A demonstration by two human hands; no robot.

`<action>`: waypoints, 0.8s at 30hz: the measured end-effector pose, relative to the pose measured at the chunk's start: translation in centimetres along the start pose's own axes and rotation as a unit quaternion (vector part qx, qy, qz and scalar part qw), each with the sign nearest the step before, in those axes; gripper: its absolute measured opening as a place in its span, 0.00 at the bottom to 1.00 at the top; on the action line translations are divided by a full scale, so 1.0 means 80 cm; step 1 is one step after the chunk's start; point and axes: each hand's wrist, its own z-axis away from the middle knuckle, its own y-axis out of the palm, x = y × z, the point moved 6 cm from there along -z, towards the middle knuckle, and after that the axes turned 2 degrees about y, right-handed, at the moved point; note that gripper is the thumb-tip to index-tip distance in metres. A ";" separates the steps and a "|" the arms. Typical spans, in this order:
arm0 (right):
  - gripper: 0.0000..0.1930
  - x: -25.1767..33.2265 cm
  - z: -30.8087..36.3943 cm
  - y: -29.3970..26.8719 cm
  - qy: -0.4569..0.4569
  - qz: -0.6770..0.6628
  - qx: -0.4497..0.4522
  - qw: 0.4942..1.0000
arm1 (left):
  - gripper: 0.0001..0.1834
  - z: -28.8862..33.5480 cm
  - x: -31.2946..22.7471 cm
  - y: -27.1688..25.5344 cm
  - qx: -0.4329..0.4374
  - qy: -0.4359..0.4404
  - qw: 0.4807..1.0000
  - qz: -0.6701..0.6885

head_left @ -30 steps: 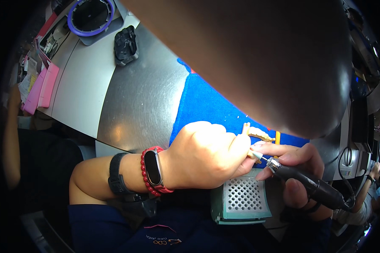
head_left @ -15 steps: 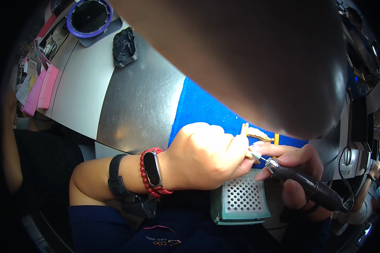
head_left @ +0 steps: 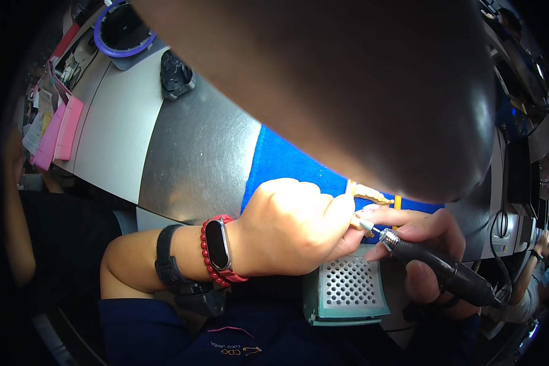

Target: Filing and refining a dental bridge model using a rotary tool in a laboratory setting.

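My left hand is closed, pinching a small yellowish piece between thumb and fingers; most of the piece is hidden. In my right hand is a dark rotary handpiece, held like a pen. Its pale cone-shaped bit is up against the small piece, close to my left fingertips. Just beyond lies a cream dental model on a blue towel, partly covered by my fingers. An upright orange stick stands beside the model.
Below my hands sits a pale green box with a perforated top. A large blurred dark shape blocks the upper middle. At the far left are a black moulded object, a purple-rimmed round device and a pink holder.
The whole view has shifted slightly, and the blurred dark shape reaches a little farther left. Both hands keep their grip, with the bit still at the small piece.
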 end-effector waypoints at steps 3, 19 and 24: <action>0.17 0.003 0.002 0.002 0.007 0.010 0.026 1.000 | 0.14 -0.001 -0.001 0.001 -0.008 0.008 1.000 -0.001; 0.17 0.001 0.001 0.003 0.007 0.012 0.018 1.000 | 0.15 -0.001 -0.002 -0.001 0.002 0.023 1.000 -0.019; 0.17 0.000 0.004 0.003 0.024 -0.026 0.006 0.999 | 0.15 -0.001 -0.003 -0.002 0.018 0.018 0.999 -0.020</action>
